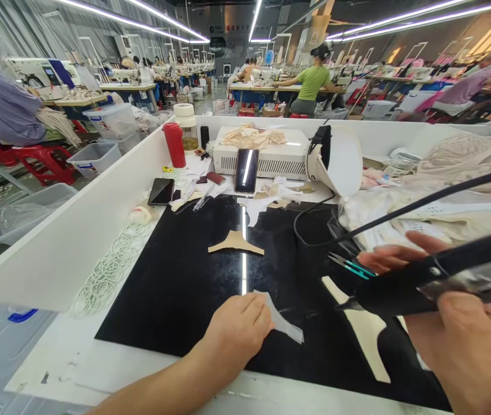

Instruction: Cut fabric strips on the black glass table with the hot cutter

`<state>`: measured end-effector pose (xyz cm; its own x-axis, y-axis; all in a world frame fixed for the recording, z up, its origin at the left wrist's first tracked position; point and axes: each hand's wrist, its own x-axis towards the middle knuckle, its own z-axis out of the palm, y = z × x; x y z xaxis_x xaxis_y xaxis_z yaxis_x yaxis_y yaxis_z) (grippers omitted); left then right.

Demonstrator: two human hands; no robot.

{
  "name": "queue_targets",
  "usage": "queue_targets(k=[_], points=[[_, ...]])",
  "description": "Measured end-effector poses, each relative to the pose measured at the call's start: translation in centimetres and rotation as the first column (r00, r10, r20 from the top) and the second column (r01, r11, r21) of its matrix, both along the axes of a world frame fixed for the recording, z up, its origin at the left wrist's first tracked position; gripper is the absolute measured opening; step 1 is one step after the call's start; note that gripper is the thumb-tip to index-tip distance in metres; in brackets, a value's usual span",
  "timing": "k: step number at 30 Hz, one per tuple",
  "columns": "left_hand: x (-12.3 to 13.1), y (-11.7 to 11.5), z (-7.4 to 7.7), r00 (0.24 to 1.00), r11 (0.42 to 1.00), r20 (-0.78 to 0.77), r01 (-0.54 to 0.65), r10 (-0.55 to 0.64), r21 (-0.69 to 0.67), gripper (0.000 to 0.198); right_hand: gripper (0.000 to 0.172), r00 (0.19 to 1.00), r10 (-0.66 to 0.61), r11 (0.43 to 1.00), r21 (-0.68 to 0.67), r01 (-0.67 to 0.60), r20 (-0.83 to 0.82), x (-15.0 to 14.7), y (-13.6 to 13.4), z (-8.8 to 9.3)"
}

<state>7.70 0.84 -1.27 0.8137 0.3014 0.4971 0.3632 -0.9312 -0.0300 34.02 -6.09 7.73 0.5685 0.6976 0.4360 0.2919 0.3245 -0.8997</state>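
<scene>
My left hand (pixel 239 327) is closed, its fingers pinching a thin, translucent whitish cut piece (pixel 284 323) over the black mat (pixel 163 300). At the right, my right hand (pixel 465 340) wraps round a thick black handheld tool (pixel 401 288) with a pointed tip, whose exact kind I cannot make out. That tip is over a cream curved cut piece (pixel 364 337) on the mat. Teal-handled thread snips (pixel 351 266) lie by the right fingertips; whether the fingers touch them is unclear. A tan curved piece (pixel 235 242) rests farther back on the mat.
Behind the mat stand a white vented box (pixel 263 164) with fabric on top, a phone (pixel 246 170), a red flask (pixel 174 144) and a lamp (pixel 336 158). Pale cords (pixel 111 265) lie left. Bagged pieces (pixel 453 213) and a black cable (pixel 422 210) occupy the right.
</scene>
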Motion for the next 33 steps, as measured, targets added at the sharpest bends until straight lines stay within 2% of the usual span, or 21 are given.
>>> queue_targets(k=[2,5,7,10,14,22,29,33], points=[[-0.1,0.0,-0.2,1.000,1.000,-0.008,0.000,0.000,-0.005,0.033,0.039,0.991,-0.071,0.997,0.007,0.072,-0.113,-1.2,1.1,0.9],[-0.1,0.0,-0.3,0.999,1.000,0.033,-0.007,0.006,0.014,0.035,0.055,0.988,0.042,0.994,0.103,-0.027,-0.150,-3.4,2.1,1.4],[0.0,0.0,-0.3,0.997,0.999,0.071,-0.010,0.008,0.033,0.037,0.056,0.975,0.145,0.979,0.166,-0.117,-0.170,-5.1,2.8,1.0],[0.1,0.0,0.2,0.995,0.999,0.094,-0.017,0.013,0.037,0.037,0.048,0.950,0.254,0.946,0.249,-0.205,-0.183,-7.5,4.0,0.0],[0.2,0.1,0.8,0.993,0.999,0.117,-0.018,0.014,0.038,0.035,0.044,0.927,0.305,0.925,0.298,-0.234,-0.219,-9.3,5.4,-1.1],[0.3,-0.1,0.6,0.985,0.999,0.170,-0.025,0.017,0.045,0.034,0.042,0.920,0.322,0.915,0.322,-0.243,-0.221,-9.7,6.2,-2.1],[0.3,-0.2,1.2,0.982,0.999,0.188,-0.026,0.020,0.029,0.034,0.039,0.919,0.334,0.905,0.344,-0.251,-0.209,-9.5,6.1,-2.1],[0.2,-0.2,1.2,0.983,0.999,0.182,-0.024,0.017,0.040,0.033,0.037,0.928,0.311,0.918,0.316,-0.238,-0.205,-9.7,6.2,-2.1]])
